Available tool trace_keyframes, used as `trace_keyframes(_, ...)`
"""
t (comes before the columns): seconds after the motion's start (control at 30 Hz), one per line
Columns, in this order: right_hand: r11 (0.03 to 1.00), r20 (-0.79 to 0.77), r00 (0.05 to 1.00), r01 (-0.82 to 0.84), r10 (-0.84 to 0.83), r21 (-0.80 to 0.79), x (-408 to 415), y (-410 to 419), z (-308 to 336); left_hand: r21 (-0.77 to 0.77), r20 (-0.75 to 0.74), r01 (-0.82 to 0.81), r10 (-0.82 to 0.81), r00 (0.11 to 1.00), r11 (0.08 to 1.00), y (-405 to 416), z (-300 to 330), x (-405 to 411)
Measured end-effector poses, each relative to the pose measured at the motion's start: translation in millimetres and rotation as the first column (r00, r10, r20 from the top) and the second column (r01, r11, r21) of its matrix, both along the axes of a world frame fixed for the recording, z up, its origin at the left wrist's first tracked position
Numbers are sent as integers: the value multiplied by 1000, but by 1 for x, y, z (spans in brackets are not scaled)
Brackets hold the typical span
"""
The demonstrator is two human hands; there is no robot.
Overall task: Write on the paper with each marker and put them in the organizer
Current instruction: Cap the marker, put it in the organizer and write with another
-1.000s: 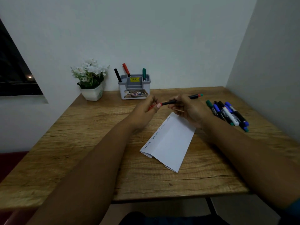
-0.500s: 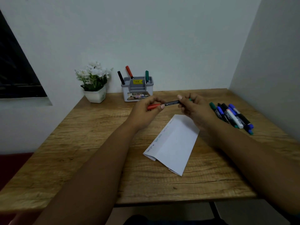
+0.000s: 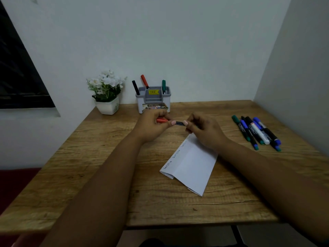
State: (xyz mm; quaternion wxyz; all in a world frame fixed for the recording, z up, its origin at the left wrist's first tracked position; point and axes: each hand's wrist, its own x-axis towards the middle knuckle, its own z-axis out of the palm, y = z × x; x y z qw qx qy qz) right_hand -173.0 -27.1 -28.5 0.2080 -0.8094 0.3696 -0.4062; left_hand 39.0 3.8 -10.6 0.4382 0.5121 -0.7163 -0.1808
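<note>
Both hands are holding one red-capped marker (image 3: 179,123) level above the desk (image 3: 110,157), just in front of the organizer (image 3: 153,99). Left hand (image 3: 151,124) is gripping the red cap (image 3: 162,120), fingers curled round it; right hand (image 3: 204,130) is pinching the dark barrel. I'm reading this as uncapping before writing.

To do it well, I'm judging: pull straight along the barrel, no twisting sideways, and keep the cap in the left hand for recapping.

Folded white paper (image 3: 191,163) is lying below the right wrist, with room left along its written edge. "Varsha" is reading twice there; a third word is partly hidden. Three markers are standing in the organizer already. Its yellow sticker and front label are too blurred to read. A loose pile of markers (image 3: 258,132) is waiting at the right, well apart.
</note>
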Motion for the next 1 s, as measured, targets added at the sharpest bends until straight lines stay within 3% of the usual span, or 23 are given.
trace_keyframes(0.1, 948, -241, 970, -55, -23, -312, 8, -2, 5, -10, 102, -7, 8, 995, 1000, 1, 3, 6)
trace_keyframes(0.23, 891, -440, 898, -204, 5, -406, 31, -5, 14, -4, 118, -76, 76, 990, 997, 0, 8, 24)
trace_keyframes(0.33, 906, -493, 870, -198, -14, -375, 52, -10, 23, -14, 7, -148, 148, 989, 989, -3, 8, 36)
trace_keyframes(0.4, 919, -520, 852, -163, -51, -358, 64, -18, 30, -23, -191, -199, 191, 963, 980, -5, 6, 39)
trace_keyframes(0.47, 952, -488, 872, -115, -40, -282, 74, -31, 36, -37, -367, -284, 252, 896, 958, -10, 3, 39)
trace_keyframes(0.57, 989, -276, 960, 1, -42, -148, 87, -57, 48, -45, -489, -436, 360, 794, 899, -21, -4, 42)
trace_keyframes(0.67, 988, -78, 990, 106, -115, -114, 102, -83, 57, -31, -477, -537, 460, 749, 843, -32, -17, 43)
trace_keyframes(0.8, 974, 66, 983, 177, -169, -144, 128, -106, 61, -75, -453, -528, 443, 774, 846, -40, -25, 36)
trace_keyframes(0.87, 971, 41, 986, 165, -160, -171, 138, -114, 58, -103, -430, -513, 427, 796, 852, -43, -28, 33)
trace_keyframes(1.0, 918, -251, 933, 157, -259, -365, 149, -125, 51, -84, -415, -503, 429, 802, 860, -46, -34, 31)
